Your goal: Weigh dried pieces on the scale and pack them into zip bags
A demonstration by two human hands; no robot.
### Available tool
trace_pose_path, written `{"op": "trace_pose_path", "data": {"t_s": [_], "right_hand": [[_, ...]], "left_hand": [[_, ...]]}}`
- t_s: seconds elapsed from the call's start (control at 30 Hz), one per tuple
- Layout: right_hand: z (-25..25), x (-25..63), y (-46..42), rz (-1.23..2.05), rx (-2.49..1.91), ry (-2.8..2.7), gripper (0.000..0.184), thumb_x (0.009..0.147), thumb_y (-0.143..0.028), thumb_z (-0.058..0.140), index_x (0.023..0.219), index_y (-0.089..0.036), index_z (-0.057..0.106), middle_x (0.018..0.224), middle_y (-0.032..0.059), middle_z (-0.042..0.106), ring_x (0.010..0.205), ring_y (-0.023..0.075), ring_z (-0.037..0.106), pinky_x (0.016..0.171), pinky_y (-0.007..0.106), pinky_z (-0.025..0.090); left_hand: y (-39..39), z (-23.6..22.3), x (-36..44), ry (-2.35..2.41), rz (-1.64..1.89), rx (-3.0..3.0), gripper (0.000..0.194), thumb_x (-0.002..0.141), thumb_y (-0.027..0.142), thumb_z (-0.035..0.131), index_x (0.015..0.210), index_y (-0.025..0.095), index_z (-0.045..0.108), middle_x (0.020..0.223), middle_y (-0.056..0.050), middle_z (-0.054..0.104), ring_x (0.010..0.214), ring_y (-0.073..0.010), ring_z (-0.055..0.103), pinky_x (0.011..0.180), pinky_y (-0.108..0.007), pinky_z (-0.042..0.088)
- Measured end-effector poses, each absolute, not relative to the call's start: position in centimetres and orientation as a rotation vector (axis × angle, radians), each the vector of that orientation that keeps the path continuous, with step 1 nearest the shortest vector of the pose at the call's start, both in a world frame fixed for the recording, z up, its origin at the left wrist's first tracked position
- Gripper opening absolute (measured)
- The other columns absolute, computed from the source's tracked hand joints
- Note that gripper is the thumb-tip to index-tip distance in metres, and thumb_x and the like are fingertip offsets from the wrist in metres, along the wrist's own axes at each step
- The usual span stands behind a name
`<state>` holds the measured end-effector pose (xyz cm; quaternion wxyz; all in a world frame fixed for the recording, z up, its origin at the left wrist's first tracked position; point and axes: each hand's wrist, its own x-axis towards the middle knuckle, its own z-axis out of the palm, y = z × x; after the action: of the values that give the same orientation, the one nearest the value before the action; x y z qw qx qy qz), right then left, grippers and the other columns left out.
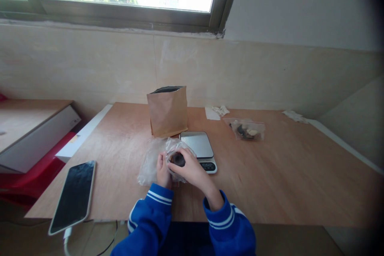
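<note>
My right hand (192, 170) is closed around a dark, round brown-black thing (177, 160); its exact kind does not show. This thing is at the mouth of a clear plastic bag (148, 166), whose crumpled film spreads to the left on the table. With curled fingers, my left hand (163, 173) grips the bag's near side. Just behind and right of my hands is a white kitchen scale (196, 144) with a silver plate and a dark display, partly covered by my right hand and the bag. Behind the plastic bag, a brown paper bag (168, 113) stands upright with its top open.
A zip bag (247, 131) with dark and pale pieces lies at the right back, near a white paper (212, 113) and crumpled tissue (221, 111). At the table's left front edge is a phone (73, 196) with a white cable. A wall and window rise behind.
</note>
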<state>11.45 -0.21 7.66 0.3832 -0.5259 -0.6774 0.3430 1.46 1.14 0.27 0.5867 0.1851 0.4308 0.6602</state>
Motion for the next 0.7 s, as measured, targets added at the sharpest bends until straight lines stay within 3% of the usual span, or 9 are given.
{"op": "trace_pose_path", "data": {"t_s": [0.17,0.53,0.7], "right_hand": [[8.0,11.4,0.0,0.965,-1.236,-1.607,0.029,0.073,-0.029,0.068,0.101,-0.022,0.062,0.098,0.0031,0.067,0.096,0.0209,0.063,0.088,0.036,0.047],[7.3,10.4,1.4,0.823,-1.126,-1.286,0.032,0.079,-0.035,0.065,0.105,-0.019,0.057,0.104,0.0072,0.066,0.099,0.0195,0.062,0.089,0.035,0.049],[8.1,10.5,2.2,0.801,-1.122,-1.233,0.035,0.078,-0.039,0.066,0.105,-0.018,0.057,0.104,0.0075,0.065,0.099,0.0196,0.061,0.088,0.035,0.050]], "left_hand": [[1.3,0.2,1.4,0.993,1.575,0.371,0.017,0.077,0.029,0.066,0.089,0.018,0.060,0.077,-0.001,0.066,0.081,-0.0185,0.065,0.080,-0.031,0.050],[1.9,1.0,1.3,0.849,1.504,0.233,0.026,0.083,0.032,0.057,0.098,0.012,0.065,0.097,-0.011,0.071,0.088,-0.0213,0.067,0.082,-0.033,0.053],[1.8,1.1,1.3,0.827,1.456,0.170,0.028,0.084,0.033,0.054,0.101,0.012,0.063,0.089,-0.011,0.070,0.077,-0.0195,0.068,0.076,-0.032,0.054]]}}
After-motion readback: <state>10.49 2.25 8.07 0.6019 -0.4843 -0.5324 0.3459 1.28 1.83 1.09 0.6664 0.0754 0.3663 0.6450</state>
